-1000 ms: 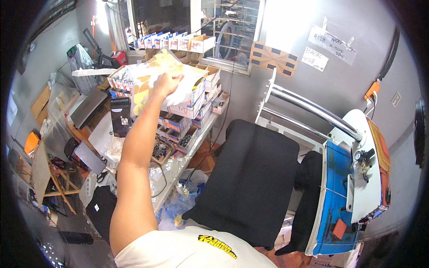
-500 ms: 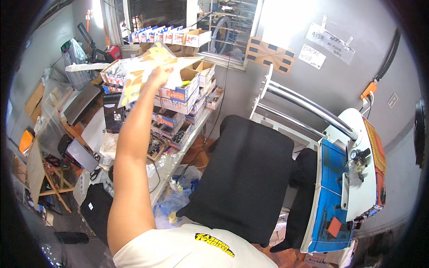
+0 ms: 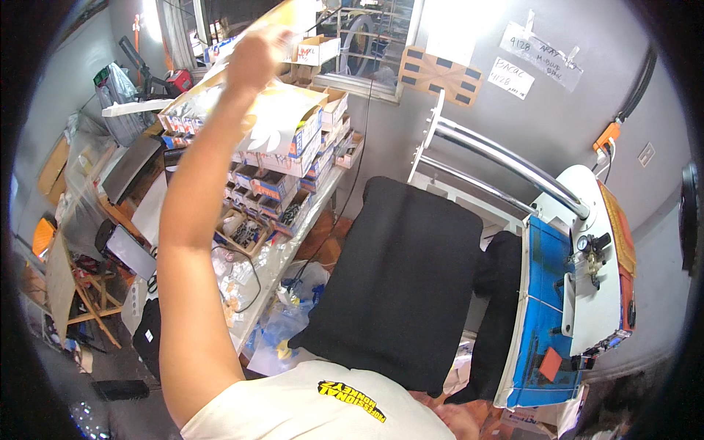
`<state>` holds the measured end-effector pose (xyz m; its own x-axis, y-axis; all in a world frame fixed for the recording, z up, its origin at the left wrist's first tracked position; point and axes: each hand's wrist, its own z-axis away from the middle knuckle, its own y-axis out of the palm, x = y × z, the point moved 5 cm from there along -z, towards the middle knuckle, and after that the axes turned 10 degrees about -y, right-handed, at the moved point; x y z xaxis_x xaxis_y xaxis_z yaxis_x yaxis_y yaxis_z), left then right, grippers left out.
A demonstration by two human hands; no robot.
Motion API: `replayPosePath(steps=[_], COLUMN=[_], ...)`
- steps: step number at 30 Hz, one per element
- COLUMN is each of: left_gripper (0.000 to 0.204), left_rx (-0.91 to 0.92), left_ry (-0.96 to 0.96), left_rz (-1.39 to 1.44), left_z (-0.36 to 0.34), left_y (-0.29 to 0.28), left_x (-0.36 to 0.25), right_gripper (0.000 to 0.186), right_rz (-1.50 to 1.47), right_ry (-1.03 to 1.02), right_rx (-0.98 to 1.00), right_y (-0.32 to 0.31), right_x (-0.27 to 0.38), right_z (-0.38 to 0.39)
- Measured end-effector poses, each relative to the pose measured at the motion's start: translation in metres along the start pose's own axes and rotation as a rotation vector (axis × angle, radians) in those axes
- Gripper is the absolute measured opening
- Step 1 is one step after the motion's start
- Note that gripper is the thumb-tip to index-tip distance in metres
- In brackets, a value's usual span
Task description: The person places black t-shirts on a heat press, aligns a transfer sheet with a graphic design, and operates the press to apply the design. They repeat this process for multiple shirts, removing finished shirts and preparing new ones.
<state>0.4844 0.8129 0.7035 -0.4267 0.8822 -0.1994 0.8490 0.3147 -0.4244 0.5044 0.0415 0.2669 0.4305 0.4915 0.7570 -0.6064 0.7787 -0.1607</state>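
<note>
Left hand [image 3: 257, 59]: extending over the far left of the scene, above the stacked card bins [image 3: 282, 163]. Its fingers are blurring, but they appear to be clamping on a thin sheet [image 3: 284, 15] with yellow on it. The sheet is tilting, partly running off the top of the view. Patterned sheets [image 3: 287, 110] are lying on the bins just below; whether the held one is touching them, I cannot tell.

Right hand: a blurred patch of skin is showing at the near edge, right of the pale shirt [image 3: 286, 392], possibly this hand; I cannot tell how its fingers are standing.

Surroundings: the bins are standing on the tabletop [image 3: 273, 282], left of centre. A black cloth [image 3: 411, 286] is covering a broad flat form at centre. To its right, a blue panel [image 3: 546, 293] is lying beneath a white machine, with an orange-red square [image 3: 550, 364] resting on it.

Step, as judged: one sheet is being picked out from the bin tops. The next move is probably calling for a firm grip on the edge, a clear path past the bin walls, and care against creasing or dragging the sheets underneath.
</note>
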Motion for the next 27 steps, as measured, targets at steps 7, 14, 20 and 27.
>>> replayPosePath(steps=[7, 14, 20, 27], left_gripper=[0.032, 0.028, 0.027, 0.041], left_rx=[0.497, 1.030, 1.138, 1.039], left_ry=[0.658, 0.757, 0.526, -0.067], left_rz=[0.403, 0.502, 0.410, 0.377], left_z=[0.250, 0.430, 0.442, 0.465], left_y=[0.003, 0.066, 0.055, 0.022], left_x=[-0.213, -0.184, -0.159, -0.149], right_gripper=[0.044, 0.048, 0.020, 0.042], right_rz=[-0.462, -0.580, 0.530, 1.002], right_ry=[-0.564, -0.229, -0.631, -1.019], right_rx=[-0.003, -0.049, -0.716, -0.472], right_y=[0.034, 0.058, 0.063, 0.100], right_x=[0.143, 0.122, 0.153, 0.149], right_z=[-0.015, -0.084, -0.080, -0.104])
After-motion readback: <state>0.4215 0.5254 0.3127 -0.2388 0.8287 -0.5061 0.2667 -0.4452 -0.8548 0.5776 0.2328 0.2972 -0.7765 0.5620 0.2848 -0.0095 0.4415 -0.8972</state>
